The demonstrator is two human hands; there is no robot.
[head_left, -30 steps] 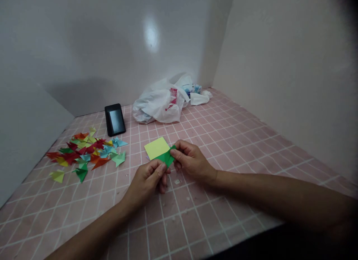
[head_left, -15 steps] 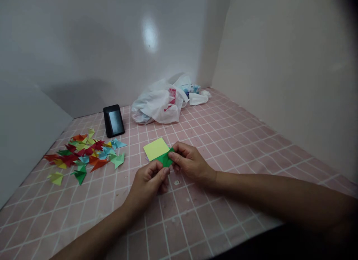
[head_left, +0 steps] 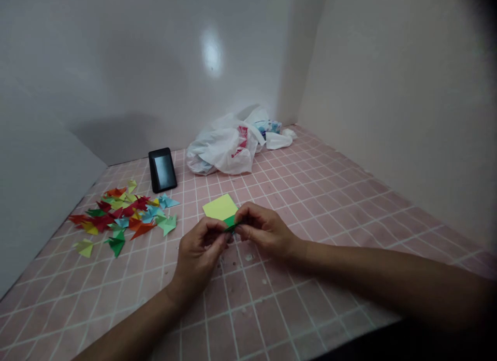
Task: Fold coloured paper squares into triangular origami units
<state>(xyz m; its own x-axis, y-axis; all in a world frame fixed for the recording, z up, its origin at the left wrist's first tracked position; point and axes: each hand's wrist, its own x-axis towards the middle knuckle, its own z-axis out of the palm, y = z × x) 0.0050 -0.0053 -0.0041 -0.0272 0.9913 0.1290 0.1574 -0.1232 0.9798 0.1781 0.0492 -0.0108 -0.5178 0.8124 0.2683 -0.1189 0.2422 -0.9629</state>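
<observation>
Grips on both sides are almost shut, as the left hand (head_left: 198, 257) and right hand (head_left: 264, 229) pinch a small green paper (head_left: 230, 222) in their fingertips to keep it up off the pink table (head_left: 272, 309), just by a flat yellow paper (head_left: 219, 207).

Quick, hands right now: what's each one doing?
Left hand: closed, pinching the green paper.
Right hand: closed, pinching the same green paper.
</observation>
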